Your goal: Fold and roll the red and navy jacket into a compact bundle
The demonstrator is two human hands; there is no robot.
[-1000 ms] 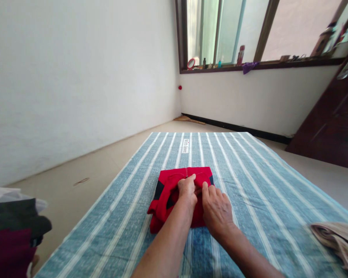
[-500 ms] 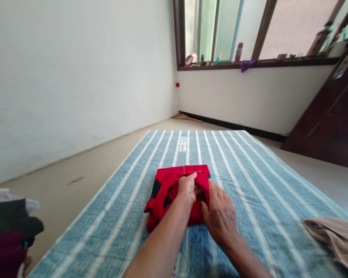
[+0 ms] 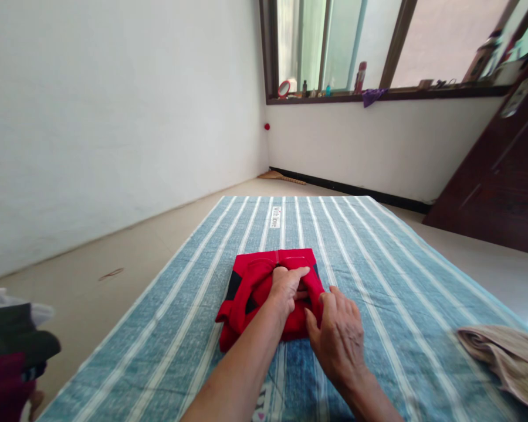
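A red garment with dark navy patches point(image 3: 255, 272), folded into a compact bundle, lies on the striped cloth. My left hand point(image 3: 287, 287) reaches into the opening in its middle. The thumb lies over the red edge on the right, and the fingertips are partly tucked under the fabric. At the bundle's right side, my right hand point(image 3: 339, 325) has its thumb on the near inner side and its fingers around the outer edge, with red fabric between them. A loose red flap sticks out at the lower left of the bundle.
A blue-and-white striped cloth point(image 3: 365, 281) covers the surface. A folded brown towel point(image 3: 506, 357) lies at the right. Dark and maroon clothes point(image 3: 9, 351) are stacked at lower left. Small bottles and a round mirror point(image 3: 284, 89) stand on the windowsill. A dark red door point(image 3: 488, 176) is at right.
My right hand has shifted slightly down and outward along the garment's right edge, drawing that edge a little to the right. My left thumb now points further right.
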